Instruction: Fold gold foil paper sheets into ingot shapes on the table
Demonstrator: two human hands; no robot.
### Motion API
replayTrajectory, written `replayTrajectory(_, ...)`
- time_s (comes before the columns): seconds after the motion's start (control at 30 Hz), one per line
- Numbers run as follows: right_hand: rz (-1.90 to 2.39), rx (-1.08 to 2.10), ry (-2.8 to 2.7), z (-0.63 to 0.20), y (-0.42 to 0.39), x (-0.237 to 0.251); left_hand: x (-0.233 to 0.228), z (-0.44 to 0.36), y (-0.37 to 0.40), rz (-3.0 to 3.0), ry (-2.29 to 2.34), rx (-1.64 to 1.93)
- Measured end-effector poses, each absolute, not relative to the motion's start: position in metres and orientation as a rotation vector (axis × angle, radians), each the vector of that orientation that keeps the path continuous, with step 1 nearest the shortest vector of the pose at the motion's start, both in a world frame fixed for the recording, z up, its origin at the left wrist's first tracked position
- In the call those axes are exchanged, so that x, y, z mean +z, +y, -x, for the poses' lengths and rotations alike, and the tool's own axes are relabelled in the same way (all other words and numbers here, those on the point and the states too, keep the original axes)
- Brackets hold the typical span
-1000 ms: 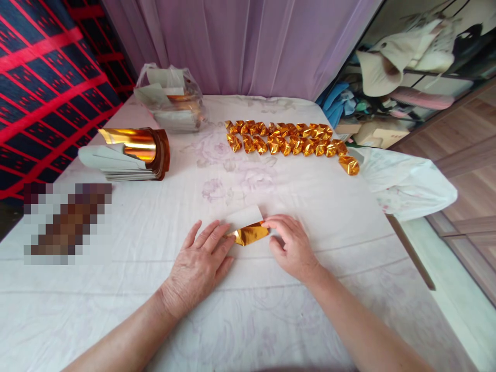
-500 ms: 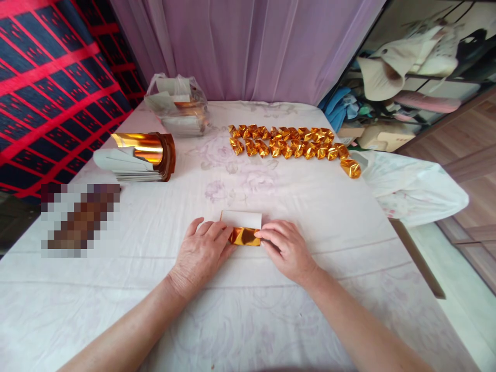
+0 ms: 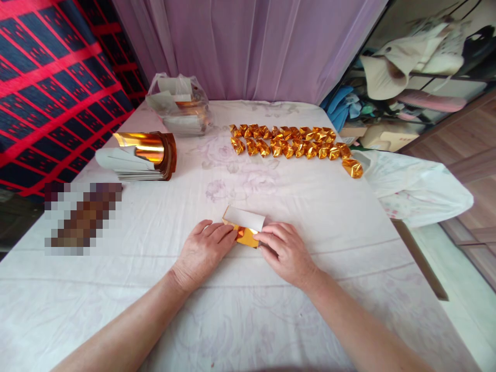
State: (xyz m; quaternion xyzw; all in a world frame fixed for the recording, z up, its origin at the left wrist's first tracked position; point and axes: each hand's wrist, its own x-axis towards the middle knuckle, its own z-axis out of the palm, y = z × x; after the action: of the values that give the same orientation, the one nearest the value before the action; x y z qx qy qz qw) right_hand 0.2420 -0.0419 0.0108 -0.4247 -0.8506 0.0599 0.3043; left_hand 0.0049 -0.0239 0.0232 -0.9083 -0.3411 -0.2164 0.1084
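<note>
Between my hands, on the cloth-covered table (image 3: 186,330), lies a small piece of gold foil paper (image 3: 247,238), folded over, with a pale strip of its back side facing up along the far edge. My left hand (image 3: 207,250) has its fingers closed on the paper's left end. At the right end, my right hand (image 3: 284,250) pinches the paper with thumb and fingertips. The paper lies slightly slanted, its right end nearer to me. Farther back, folded gold foil pieces (image 3: 289,149) sit in two rows, with one larger piece (image 3: 352,168) at the right end.
A curved stack of gold foil sheets (image 3: 149,150) stands at the left, with a clear plastic bag of sheets (image 3: 182,111) behind it. A blurred-out item (image 3: 85,219) lies near the left edge. A white plastic bag (image 3: 422,186) hangs beside the right edge; shelves (image 3: 426,82) stand beyond.
The foil paper has turned a little, its right end coming nearer to me and its pale strip tilting. Both hands keep hold of it and have barely moved.
</note>
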Motion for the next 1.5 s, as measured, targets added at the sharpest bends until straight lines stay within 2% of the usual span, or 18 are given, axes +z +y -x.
replayTrajectory(0.2,1.259,-0.006,-2.252,-0.24,-0.045,0.013,0.021,-0.002,-0.023,2.687,-0.967,-0.619)
replayTrajectory(0.4,1.2,-0.229,-2.288,-0.234,-0.048,0.02,0.021,0.001,-0.027,2.723,-0.983,-0.544)
replayTrajectory(0.8,1.266,-0.384,-2.237,-0.229,-0.053,0.024,0.017,-0.013,-0.047,2.865,-1.053,-0.672)
replayTrajectory(1.3,1.219,-0.089,-2.36,-0.232,-0.055,0.02,0.024,-0.012,-0.045,2.913,-1.136,-0.642)
replayTrajectory(1.5,1.269,0.067,-2.343,-0.233,-0.059,0.013,0.021,-0.02,-0.046,2.847,-1.255,-0.735)
